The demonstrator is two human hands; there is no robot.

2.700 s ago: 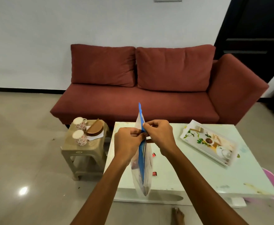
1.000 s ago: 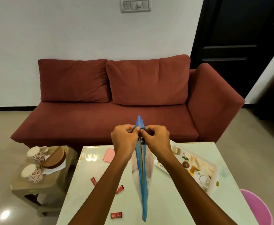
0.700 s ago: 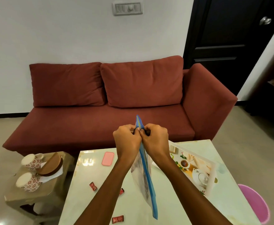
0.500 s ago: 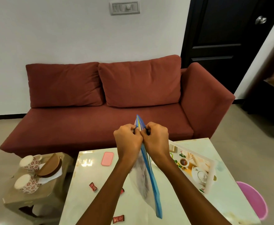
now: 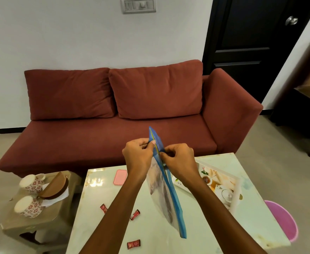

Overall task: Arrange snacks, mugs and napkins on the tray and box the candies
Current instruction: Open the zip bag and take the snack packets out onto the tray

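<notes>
head view: both hands' fingers, left hand [image 5: 138, 156] and right hand [image 5: 180, 162], pinch a crinkly clear bag's [image 5: 161, 191] blue strip.

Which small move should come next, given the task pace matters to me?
Probably pull the blue zip strip apart: the left hand and right hand each pinch one side of the clear blue-topped zip bag, held edge-on above the pale green table, apparently unopened.

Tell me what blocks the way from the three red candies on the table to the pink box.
Nothing on the tabletop does: bare surface runs from the red candies to the pink box. The left forearm only crosses the view above. Both hands, left hand and right hand, are busy pinching the blue-edged bag.
</notes>
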